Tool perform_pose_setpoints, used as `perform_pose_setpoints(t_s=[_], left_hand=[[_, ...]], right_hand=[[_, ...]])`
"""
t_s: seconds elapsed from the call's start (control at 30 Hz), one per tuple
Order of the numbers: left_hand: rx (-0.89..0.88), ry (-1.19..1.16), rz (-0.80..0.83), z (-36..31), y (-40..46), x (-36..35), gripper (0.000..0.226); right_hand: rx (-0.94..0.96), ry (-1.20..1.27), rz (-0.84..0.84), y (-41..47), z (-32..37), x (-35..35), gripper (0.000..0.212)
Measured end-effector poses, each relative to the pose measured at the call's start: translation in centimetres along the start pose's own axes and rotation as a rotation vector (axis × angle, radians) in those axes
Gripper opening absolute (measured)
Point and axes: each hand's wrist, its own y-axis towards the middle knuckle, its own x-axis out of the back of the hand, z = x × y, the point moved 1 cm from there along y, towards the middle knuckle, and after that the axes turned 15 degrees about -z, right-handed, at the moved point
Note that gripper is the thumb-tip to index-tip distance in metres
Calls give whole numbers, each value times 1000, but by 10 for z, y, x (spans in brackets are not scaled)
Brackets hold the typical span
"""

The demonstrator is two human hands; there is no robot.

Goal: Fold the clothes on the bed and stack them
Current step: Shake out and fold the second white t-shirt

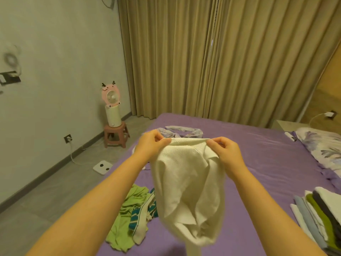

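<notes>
Bed (258,163) with purple sheet filled centre and right of frame. Both hands were raised over it: left hand (149,146) and right hand (227,152) each pinched the top edge of a cream knit garment (186,183), 1 hand at each end, fabric hanging loose below, lower part blurred. At 7 o'clock from the garment, unfolded pile on the sheet: green garment (127,215) with a teal-and-white striped piece (142,220) lying on it. At 3 to 4 o'clock, by the right frame edge, folded stack (321,217) in white, grey, green and pale blue layers. At 12 o'clock, beyond the hands, a lilac patterned cloth (182,131) lay crumpled on the sheet. Floral pillow (323,146) at 2 o'clock, nightstand (284,124) behind it, charger plugged into wood panel wall (330,114). Tan curtains (212,56) closed across the far wall. Left side: grey tiled floor (51,191), white scale (102,166) beside the bed, pink stool (115,133) carrying a pink cartoon fan (110,97) on a cream base, cable to wall socket (67,139).
</notes>
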Motion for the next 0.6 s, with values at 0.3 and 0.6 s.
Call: perform_pose_setpoints(t_s=[0.3,0.6], left_hand=[[-22,-77,328,-18,-23,0,39],[-99,-293,229,-80,-34,29,22]], right_hand=[[34,-74,-77,-17,35,6,10],[219,-172,277,-73,48,-25,32]])
